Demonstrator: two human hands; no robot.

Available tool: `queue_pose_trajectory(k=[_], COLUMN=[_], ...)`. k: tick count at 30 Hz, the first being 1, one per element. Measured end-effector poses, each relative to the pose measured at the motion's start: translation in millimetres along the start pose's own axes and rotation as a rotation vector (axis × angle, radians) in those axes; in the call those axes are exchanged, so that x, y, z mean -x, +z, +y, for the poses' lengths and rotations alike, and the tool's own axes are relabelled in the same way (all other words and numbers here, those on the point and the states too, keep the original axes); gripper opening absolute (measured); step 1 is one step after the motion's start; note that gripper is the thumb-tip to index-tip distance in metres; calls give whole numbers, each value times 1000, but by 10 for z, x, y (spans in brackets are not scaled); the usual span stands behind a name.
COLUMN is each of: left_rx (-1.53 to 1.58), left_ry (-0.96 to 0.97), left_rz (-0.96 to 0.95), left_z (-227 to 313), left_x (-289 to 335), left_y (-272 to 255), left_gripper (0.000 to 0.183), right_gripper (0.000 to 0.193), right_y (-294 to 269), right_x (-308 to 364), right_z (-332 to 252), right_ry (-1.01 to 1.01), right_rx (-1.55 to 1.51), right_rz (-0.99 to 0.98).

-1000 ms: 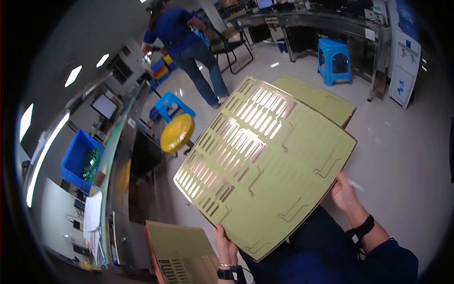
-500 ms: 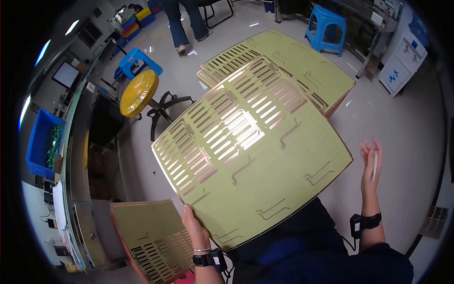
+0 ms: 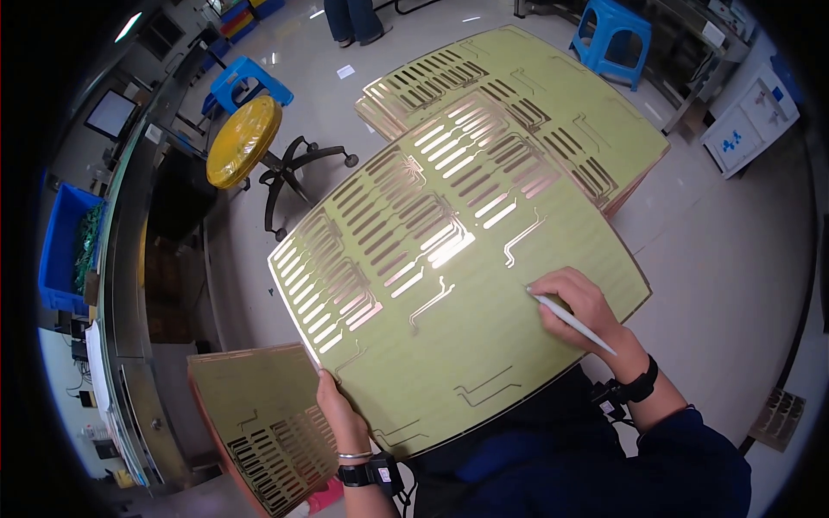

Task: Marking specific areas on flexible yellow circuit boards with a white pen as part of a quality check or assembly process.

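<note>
A large green circuit board panel [image 3: 380, 363] with shiny copper traces lies tilted in front of me, over my lap. My left hand [image 3: 339, 414] grips its lower-left edge, thumb on the top face and the fingers hidden underneath. Over the right part of the panel is my right hand [image 3: 583, 306], closed around a slim white pen-like tool [image 3: 577, 323]. The tool's tip is at or just above the surface, below a bent copper trace; whether it touches I cannot tell.
Behind the panel stands a stack of similar panels [image 3: 596, 104]; more panels [image 3: 259, 388] lean at lower left. A yellow-covered swivel stool [image 3: 244, 142] and blue plastic stools [image 3: 611, 43] stand beyond. Along the left runs a workbench [image 3: 129, 302] with a blue bin [image 3: 65, 250].
My right hand has come in from beyond the panel's right edge to over its surface, bringing the white tool. Glare on the copper has shifted. The person in the background has moved farther off.
</note>
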State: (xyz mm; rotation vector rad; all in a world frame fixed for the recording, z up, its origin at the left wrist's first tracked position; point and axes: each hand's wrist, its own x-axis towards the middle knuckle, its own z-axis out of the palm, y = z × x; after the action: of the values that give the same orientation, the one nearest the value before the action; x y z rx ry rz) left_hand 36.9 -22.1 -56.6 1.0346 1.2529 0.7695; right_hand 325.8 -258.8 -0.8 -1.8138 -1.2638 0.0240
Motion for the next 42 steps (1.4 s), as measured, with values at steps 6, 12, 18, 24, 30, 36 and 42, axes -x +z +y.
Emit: queue_pose_trajectory(k=[6, 12, 18, 24, 30, 36, 42], left_rx=[-18, -29, -57, -74, -44, -30, -40], left_ry=[29, 16, 39, 49, 69, 39, 45], left_rz=[-8, -11, -4, 33, 28, 32, 39], left_z=[-27, -1, 27, 35, 29, 20, 42], left_x=[-34, -15, 23, 34, 27, 29, 36], left_y=[-8, 21, 52, 73, 64, 70, 89], left_gripper=[42, 42, 42, 41, 41, 41, 42], right_gripper=[27, 28, 27, 27, 26, 23, 22], right_y=[26, 9, 30, 61, 38, 36, 27], right_x=[11, 36, 54, 52, 52, 20, 24], right_z=[83, 119, 154, 163, 150, 98, 116], right_ry=[-113, -122, -97, -80, -57, 44, -10], right_rx=[61, 54, 33, 8, -12, -60, -49], right_rz=[-11, -10, -10, 28, -12, 23, 6])
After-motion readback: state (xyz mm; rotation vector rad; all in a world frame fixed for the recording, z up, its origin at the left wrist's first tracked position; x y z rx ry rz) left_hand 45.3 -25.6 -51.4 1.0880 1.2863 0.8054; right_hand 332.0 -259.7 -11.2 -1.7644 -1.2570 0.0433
